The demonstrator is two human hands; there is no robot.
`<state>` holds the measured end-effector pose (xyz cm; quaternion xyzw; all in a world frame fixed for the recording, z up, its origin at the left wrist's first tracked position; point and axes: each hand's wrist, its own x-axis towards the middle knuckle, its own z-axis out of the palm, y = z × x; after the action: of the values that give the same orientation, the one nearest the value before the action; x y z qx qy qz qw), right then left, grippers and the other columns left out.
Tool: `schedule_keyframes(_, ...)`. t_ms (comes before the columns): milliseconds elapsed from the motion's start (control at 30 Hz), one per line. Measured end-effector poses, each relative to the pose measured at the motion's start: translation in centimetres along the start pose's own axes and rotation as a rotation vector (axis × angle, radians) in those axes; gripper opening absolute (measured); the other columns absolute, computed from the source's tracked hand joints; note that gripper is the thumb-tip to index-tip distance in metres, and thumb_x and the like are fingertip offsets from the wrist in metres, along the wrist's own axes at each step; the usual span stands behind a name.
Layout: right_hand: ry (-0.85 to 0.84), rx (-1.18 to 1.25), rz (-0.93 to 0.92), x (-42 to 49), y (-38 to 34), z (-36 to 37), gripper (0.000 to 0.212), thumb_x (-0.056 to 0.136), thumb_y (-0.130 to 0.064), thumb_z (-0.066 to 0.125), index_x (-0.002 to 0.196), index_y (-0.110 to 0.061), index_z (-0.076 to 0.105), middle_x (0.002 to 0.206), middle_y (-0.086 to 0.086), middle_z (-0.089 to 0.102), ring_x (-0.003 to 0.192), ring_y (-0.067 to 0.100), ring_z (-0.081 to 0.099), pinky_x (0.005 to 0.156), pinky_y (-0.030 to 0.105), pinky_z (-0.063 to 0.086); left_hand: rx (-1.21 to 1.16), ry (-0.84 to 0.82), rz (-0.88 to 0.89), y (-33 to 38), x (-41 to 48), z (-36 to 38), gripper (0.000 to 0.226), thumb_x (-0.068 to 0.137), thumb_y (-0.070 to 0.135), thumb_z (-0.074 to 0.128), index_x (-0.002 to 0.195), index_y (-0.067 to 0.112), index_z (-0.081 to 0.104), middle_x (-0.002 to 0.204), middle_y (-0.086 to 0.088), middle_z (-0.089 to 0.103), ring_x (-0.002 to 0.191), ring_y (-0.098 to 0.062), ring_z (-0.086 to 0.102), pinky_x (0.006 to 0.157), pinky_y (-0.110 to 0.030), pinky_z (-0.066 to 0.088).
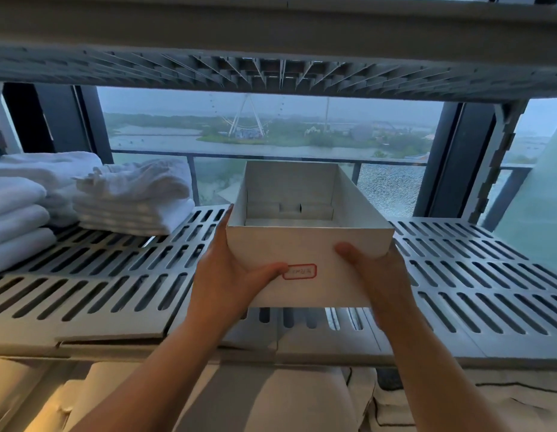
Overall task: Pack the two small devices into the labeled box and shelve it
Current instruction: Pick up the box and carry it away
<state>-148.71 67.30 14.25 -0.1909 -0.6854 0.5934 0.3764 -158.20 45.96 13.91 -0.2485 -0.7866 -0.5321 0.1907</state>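
Box (308, 244), labeled, open-topped: left hand (230, 275) and right hand (376, 275) clamp its near corners, thumbs on front. Step, apparently: shelving. Next: lower onto shelf (115, 275), slide inward, release.

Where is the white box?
In the head view's middle, the left hand and right hand hold the box over the shelf, right of the towels.
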Motion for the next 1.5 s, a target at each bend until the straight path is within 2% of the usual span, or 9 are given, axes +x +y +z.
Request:
schedule_keyframes(267, -0.186, 0.064, -0.056, -3.0, -1.7, 1.0, 0.092, 0.04, -0.069, 0.08, 0.122, -0.036, 0.056, 0.107, -0.006, 0.072, 0.093, 0.02, 0.072, 0.076, 0.048, 0.062, 0.071, 0.128, 0.017, 1.9, -4.3, -4.6, 0.114, 0.046, 0.072, 0.082, 0.144, 0.05, 0.027, 0.111, 0.027, 0.054, 0.102, -0.002, 0.06, 0.083, -0.037, 0.057)
schedule_keyframes(367, -0.276, 0.095, -0.08, -4.1, -2.1, 1.1, 0.084, 0.039, -0.072, 0.08, 0.115, -0.043, 0.057, 0.101, -0.012, 0.072, 0.085, 0.012, 0.073, 0.063, 0.036, 0.062, 0.127, 0.191, -0.005, 3.0, -6.8, -6.1, 0.11, 0.049, 0.075, 0.081, 0.142, 0.045, 0.032, 0.112, 0.029, 0.054, 0.1, 0.004, 0.058, 0.08, -0.033, 0.058)
schedule_keyframes(533, -0.459, 0.209, -0.11, -6.8, -2.8, 2.1, 0.077, 0.046, -0.07, 0.083, 0.116, -0.05, 0.059, 0.096, -0.025, 0.073, 0.081, -0.001, 0.073, 0.058, 0.022, 0.059, 0.203, 0.339, -0.022, 5.2, -11.6, -9.1, 0.1, 0.048, 0.081, 0.076, 0.131, 0.04, 0.037, 0.102, 0.033, 0.049, 0.096, 0.025, 0.05, 0.06, -0.001, 0.045)
schedule_keyframes(733, -0.677, 0.333, -0.127, -11.9, -4.5, 5.0, 0.063, 0.054, -0.062, 0.086, 0.111, -0.059, 0.059, 0.098, -0.023, 0.075, 0.08, 0.003, 0.075, 0.057, 0.023, 0.06, 0.276, 0.487, -0.058, 7.1, -17.2, -14.4, 0.103, 0.046, 0.085, 0.073, 0.133, 0.044, 0.035, 0.101, 0.056, 0.044, 0.095, 0.032, 0.044, 0.059, 0.005, 0.038)
schedule_keyframes(800, -0.761, 0.389, -0.119, -14.1, -5.3, 6.4, 0.062, 0.057, -0.055, 0.088, 0.113, -0.054, 0.062, 0.101, -0.016, 0.077, 0.082, 0.007, 0.076, 0.059, 0.025, 0.061, 0.307, 0.53, -0.071, 7.5, -19.1, -16.8, 0.11, 0.05, 0.079, 0.078, 0.141, 0.033, 0.036, 0.1, 0.056, 0.044, 0.096, 0.032, 0.044, 0.058, 0.004, 0.039)
schedule_keyframes(933, -0.896, 0.463, -0.101, -19.1, -7.1, 10.0, 0.067, 0.059, -0.052, 0.089, 0.121, -0.04, 0.065, 0.106, -0.005, 0.077, 0.091, 0.015, 0.076, 0.068, 0.036, 0.063, 0.302, 0.631, -0.124, 8.2, -23.4, -22.1, 0.114, 0.047, 0.076, 0.082, 0.145, 0.042, 0.034, 0.114, 0.035, 0.054, 0.103, 0.017, 0.054, 0.066, -0.008, 0.051)
schedule_keyframes(1200, -1.14, 0.62, -0.027, -31.7, -10.6, 18.5, 0.071, 0.056, -0.042, 0.09, 0.122, -0.03, 0.067, 0.108, 0.001, 0.077, 0.097, 0.019, 0.074, 0.074, 0.03, 0.06, 0.383, 0.818, -0.225, 9.5, -32.6, -33.9, 0.116, 0.042, 0.072, 0.087, 0.143, 0.037, 0.041, 0.119, 0.023, 0.059, 0.11, 0.005, 0.058, 0.07, -0.012, 0.054)
schedule_keyframes(1333, -1.266, 0.657, 0.007, -38.4, -12.7, 21.8, 0.086, 0.052, -0.046, 0.092, 0.129, -0.021, 0.062, 0.108, 0.0, 0.077, 0.092, 0.014, 0.075, 0.065, 0.023, 0.059, 0.488, 0.892, -0.258, 10.2, -37.0, -39.4, 0.106, 0.047, 0.061, 0.091, 0.137, 0.033, 0.043, 0.107, 0.039, 0.057, 0.105, 0.016, 0.054, 0.063, -0.003, 0.047)
schedule_keyframes(1500, -1.424, 0.669, 0.01, -46.4, -14.8, 25.1, 0.087, 0.05, -0.057, 0.089, 0.129, -0.037, 0.058, 0.113, -0.008, 0.073, 0.097, 0.012, 0.073, 0.072, 0.031, 0.061, 0.652, 1.035, -0.336, 11.5, -42.4, -44.8, 0.101, 0.041, 0.074, 0.085, 0.128, 0.043, 0.047, 0.105, 0.043, 0.056, 0.101, 0.018, 0.053, 0.064, 0.001, 0.043)
